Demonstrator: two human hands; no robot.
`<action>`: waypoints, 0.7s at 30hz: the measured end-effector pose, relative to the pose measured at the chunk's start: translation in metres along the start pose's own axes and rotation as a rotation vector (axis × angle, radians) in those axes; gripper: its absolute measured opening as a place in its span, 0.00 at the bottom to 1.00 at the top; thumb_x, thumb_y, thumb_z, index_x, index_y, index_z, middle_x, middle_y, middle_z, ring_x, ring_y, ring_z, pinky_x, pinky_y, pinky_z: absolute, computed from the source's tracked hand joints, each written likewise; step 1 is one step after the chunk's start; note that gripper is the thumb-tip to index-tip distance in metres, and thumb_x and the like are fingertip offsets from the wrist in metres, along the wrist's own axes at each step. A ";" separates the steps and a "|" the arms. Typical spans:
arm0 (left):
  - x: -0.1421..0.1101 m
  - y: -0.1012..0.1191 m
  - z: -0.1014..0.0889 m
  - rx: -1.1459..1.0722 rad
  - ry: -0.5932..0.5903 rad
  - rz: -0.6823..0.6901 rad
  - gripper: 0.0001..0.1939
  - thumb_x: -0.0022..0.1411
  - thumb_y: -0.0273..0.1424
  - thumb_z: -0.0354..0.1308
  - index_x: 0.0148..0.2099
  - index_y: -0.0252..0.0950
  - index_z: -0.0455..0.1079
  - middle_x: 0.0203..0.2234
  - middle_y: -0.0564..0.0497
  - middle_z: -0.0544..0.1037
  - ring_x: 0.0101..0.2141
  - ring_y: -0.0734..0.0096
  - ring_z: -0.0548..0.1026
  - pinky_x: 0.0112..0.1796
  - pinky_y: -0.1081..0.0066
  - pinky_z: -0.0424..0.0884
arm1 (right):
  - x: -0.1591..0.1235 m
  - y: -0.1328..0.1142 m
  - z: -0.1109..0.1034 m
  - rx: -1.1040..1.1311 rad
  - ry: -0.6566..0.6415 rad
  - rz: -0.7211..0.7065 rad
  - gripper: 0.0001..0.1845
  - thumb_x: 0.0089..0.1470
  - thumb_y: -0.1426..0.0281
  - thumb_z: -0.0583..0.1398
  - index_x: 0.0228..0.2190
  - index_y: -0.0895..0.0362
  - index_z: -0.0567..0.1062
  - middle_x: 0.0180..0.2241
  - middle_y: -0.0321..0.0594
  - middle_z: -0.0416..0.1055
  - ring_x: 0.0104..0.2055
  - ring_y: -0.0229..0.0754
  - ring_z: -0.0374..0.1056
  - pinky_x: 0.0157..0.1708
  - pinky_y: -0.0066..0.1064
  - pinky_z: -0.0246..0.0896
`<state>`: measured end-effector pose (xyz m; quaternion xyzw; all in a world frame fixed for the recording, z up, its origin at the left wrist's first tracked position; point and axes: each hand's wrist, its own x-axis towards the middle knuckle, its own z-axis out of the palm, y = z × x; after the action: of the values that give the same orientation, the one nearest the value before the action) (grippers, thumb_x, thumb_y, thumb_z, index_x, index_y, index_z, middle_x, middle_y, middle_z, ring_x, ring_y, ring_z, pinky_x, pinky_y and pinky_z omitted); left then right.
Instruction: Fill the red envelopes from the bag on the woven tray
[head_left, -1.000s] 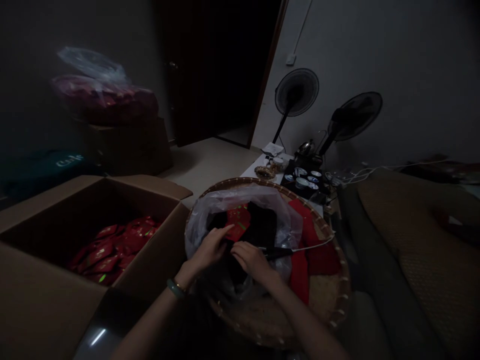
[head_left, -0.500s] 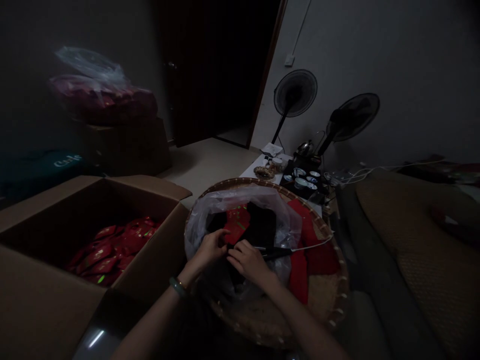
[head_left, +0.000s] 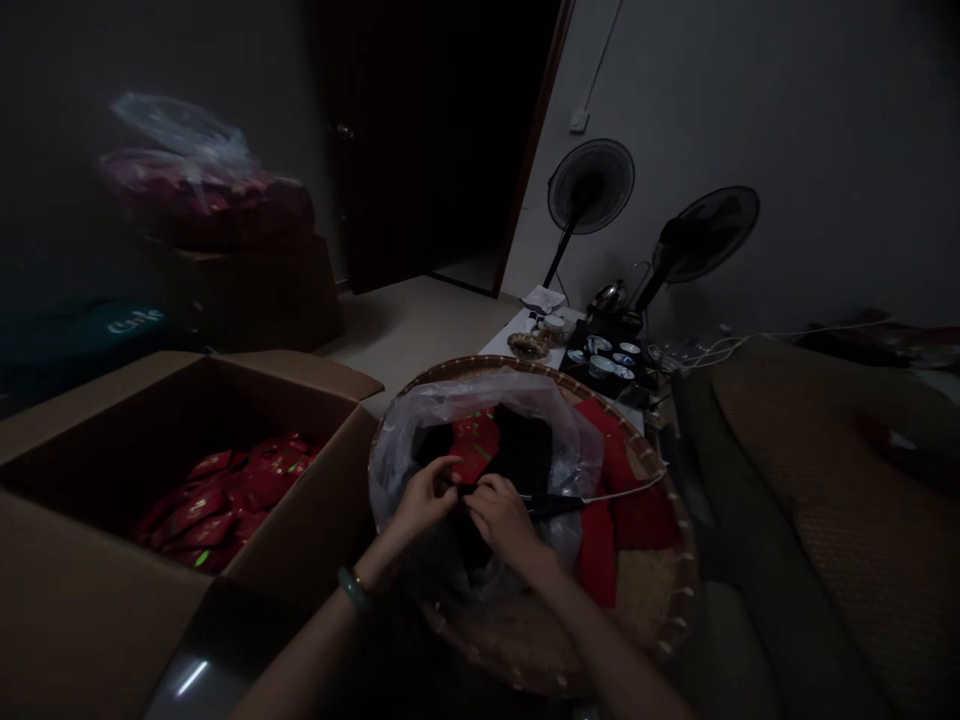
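In the head view, my left hand (head_left: 426, 496) and my right hand (head_left: 504, 520) meet over an open clear plastic bag (head_left: 394, 430). The fingers of both are curled in a pinch, close together at something small and dark that I cannot make out. Dark cloth-like pieces (head_left: 525, 440) lie inside the bag, with a red piece with gold-green print (head_left: 474, 445) among them. Beside my right hand is a black rod-shaped tool (head_left: 556, 506) with a white cord (head_left: 626, 491). A round woven bamboo tray (head_left: 684, 580) bears the bag, and red cloth (head_left: 598, 555) lies at its right.
To the left stands an open cardboard box (head_left: 285, 510) holding many red packets (head_left: 217, 500). Behind the tray is a low table with small cups (head_left: 601, 366), near two standing fans (head_left: 592, 185). A woven-mat seat (head_left: 855, 540) is at right, a filled plastic bag (head_left: 210, 195) at back left.
Both hands have shifted slightly, the right a little up and to the right. Its fingers have curled further. The bag, tray and box look unmoved.
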<state>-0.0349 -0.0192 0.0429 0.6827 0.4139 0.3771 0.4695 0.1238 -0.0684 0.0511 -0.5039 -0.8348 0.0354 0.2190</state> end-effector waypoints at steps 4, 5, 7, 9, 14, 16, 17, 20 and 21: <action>-0.003 -0.007 -0.008 0.021 -0.080 0.096 0.29 0.48 0.24 0.55 0.55 0.35 0.59 0.47 0.45 0.70 0.45 0.66 0.68 0.46 0.66 0.63 | 0.001 0.011 -0.011 0.126 0.049 0.035 0.11 0.49 0.81 0.55 0.31 0.55 0.73 0.32 0.40 0.72 0.43 0.45 0.61 0.41 0.38 0.58; -0.004 -0.009 -0.009 0.054 -0.108 0.107 0.31 0.47 0.24 0.57 0.56 0.36 0.59 0.49 0.44 0.68 0.48 0.64 0.66 0.49 0.64 0.61 | 0.000 0.013 -0.014 0.154 0.051 0.037 0.11 0.49 0.82 0.55 0.30 0.56 0.72 0.33 0.41 0.71 0.44 0.45 0.61 0.42 0.38 0.58; -0.005 -0.012 -0.008 0.100 -0.172 0.082 0.32 0.45 0.25 0.60 0.55 0.36 0.61 0.49 0.45 0.69 0.48 0.62 0.66 0.49 0.65 0.61 | 0.000 0.014 -0.019 0.205 0.061 0.047 0.11 0.49 0.81 0.54 0.29 0.56 0.72 0.35 0.42 0.70 0.44 0.44 0.62 0.42 0.37 0.58; -0.006 -0.012 -0.005 0.113 -0.235 0.031 0.24 0.47 0.27 0.59 0.49 0.34 0.66 0.41 0.48 0.74 0.40 0.65 0.70 0.42 0.69 0.65 | 0.000 0.011 -0.024 0.242 0.097 0.087 0.08 0.49 0.78 0.56 0.31 0.57 0.73 0.37 0.44 0.69 0.44 0.43 0.62 0.42 0.36 0.58; -0.008 -0.001 0.006 0.141 -0.297 -0.002 0.09 0.50 0.31 0.58 0.34 0.31 0.72 0.22 0.56 0.72 0.26 0.75 0.67 0.28 0.78 0.62 | 0.004 0.003 -0.030 0.266 0.173 0.248 0.09 0.50 0.64 0.59 0.31 0.57 0.74 0.31 0.41 0.71 0.36 0.42 0.65 0.40 0.35 0.58; -0.009 0.004 0.008 0.151 -0.305 -0.024 0.09 0.48 0.30 0.58 0.32 0.30 0.72 0.21 0.58 0.69 0.24 0.76 0.65 0.27 0.80 0.60 | 0.007 0.001 -0.031 0.288 0.177 0.283 0.12 0.53 0.64 0.56 0.25 0.56 0.75 0.26 0.38 0.72 0.33 0.40 0.66 0.39 0.34 0.57; -0.009 0.006 0.008 0.156 -0.308 -0.038 0.09 0.48 0.30 0.58 0.31 0.29 0.72 0.20 0.58 0.68 0.24 0.77 0.64 0.26 0.80 0.59 | 0.008 0.000 -0.031 0.307 0.181 0.295 0.14 0.54 0.65 0.55 0.23 0.56 0.75 0.25 0.38 0.72 0.31 0.39 0.66 0.38 0.33 0.57; -0.011 0.005 0.008 0.156 -0.302 -0.068 0.08 0.47 0.30 0.58 0.30 0.29 0.72 0.19 0.58 0.66 0.24 0.77 0.63 0.25 0.80 0.57 | 0.011 -0.001 -0.033 0.384 0.208 0.322 0.14 0.54 0.65 0.55 0.22 0.56 0.76 0.24 0.38 0.73 0.30 0.39 0.67 0.34 0.31 0.57; -0.011 0.004 0.008 0.146 -0.296 -0.076 0.08 0.47 0.30 0.58 0.30 0.30 0.72 0.19 0.58 0.66 0.24 0.77 0.63 0.25 0.80 0.57 | 0.011 0.000 -0.034 0.418 0.221 0.327 0.14 0.54 0.65 0.54 0.23 0.56 0.76 0.24 0.38 0.73 0.29 0.39 0.67 0.33 0.30 0.58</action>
<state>-0.0310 -0.0326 0.0427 0.7469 0.3922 0.2233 0.4883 0.1330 -0.0647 0.0859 -0.5768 -0.6881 0.1863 0.3989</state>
